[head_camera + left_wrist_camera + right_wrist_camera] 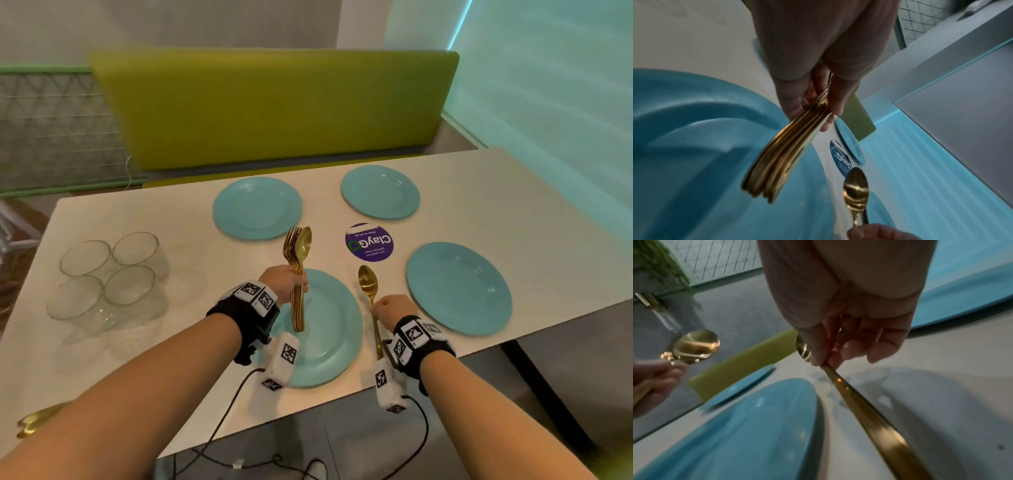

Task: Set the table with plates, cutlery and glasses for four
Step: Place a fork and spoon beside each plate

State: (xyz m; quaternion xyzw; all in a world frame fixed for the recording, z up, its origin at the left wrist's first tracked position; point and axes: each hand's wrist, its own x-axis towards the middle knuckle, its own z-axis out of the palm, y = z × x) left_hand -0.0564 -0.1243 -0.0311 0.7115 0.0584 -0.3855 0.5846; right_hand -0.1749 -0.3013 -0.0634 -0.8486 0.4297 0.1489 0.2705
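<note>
Pale surface (171,219), long side toward the person.

Plates: four turquoise plates. Near plate (325,342) sits at the front edge, below the left hand. A second plate (459,287) lies to its right, also near the front edge. Two far plates (257,209) and (380,192) lie along the back edge, in front of a green bench back (274,109).

Glasses: four clear glasses (109,274) clustered at the left of the surface, well apart from the plates.

Cutlery: a bundle of gold cutlery (297,267), forks and at least one spoon, upright over the near plate. A single gold spoon (369,291), bowl pointing away, is between the two near plates; whether its handle touches the surface is unclear. More gold cutlery (34,425) shows at the lower left edge, blurred.

Left hand (282,282): grip curled round the bundle's handles.

Right hand (394,310): grip pinching the single spoon's handle, thumb against fingers (851,350).

Other: round purple sticker (369,242) among the four plates.
</note>
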